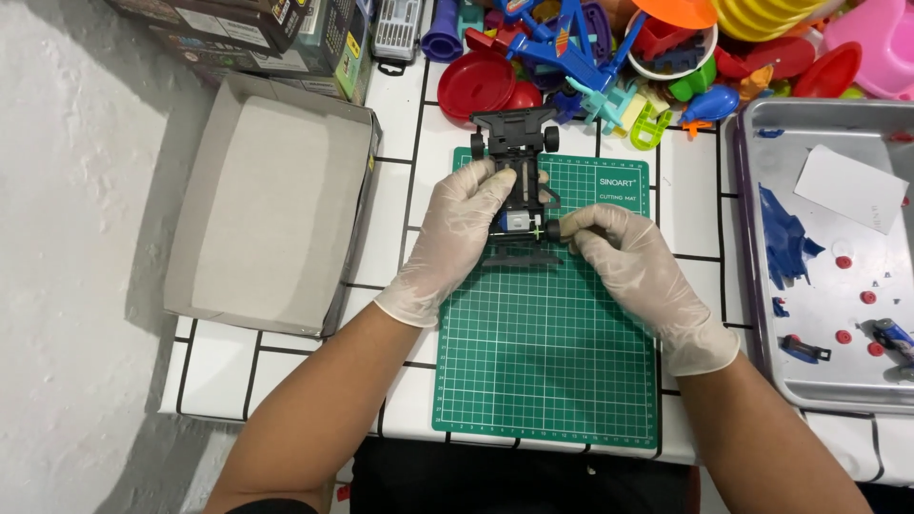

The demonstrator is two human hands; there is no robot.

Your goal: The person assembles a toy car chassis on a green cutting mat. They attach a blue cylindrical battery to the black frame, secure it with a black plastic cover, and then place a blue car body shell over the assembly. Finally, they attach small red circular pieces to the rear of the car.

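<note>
A black toy car chassis point(517, 143) with small black wheels lies lengthwise on the far end of a green cutting mat point(546, 352). My left hand point(449, 238), in a pale glove, grips the chassis by its left side near the middle. My right hand point(640, 271), also gloved, holds a small black wheel point(554, 229) at the chassis's right rear, on a thin axle beside a blue motor part point(515, 222). Both hands meet over the chassis's near end, which they partly hide.
An open grey cardboard box lid point(271, 205) lies at the left. A metal tray point(826, 381) at the right holds blue plastic pieces, small red parts and a white paper. Many colourful plastic toys point(609, 52) crowd the back. The white tiled table's front edge is near me.
</note>
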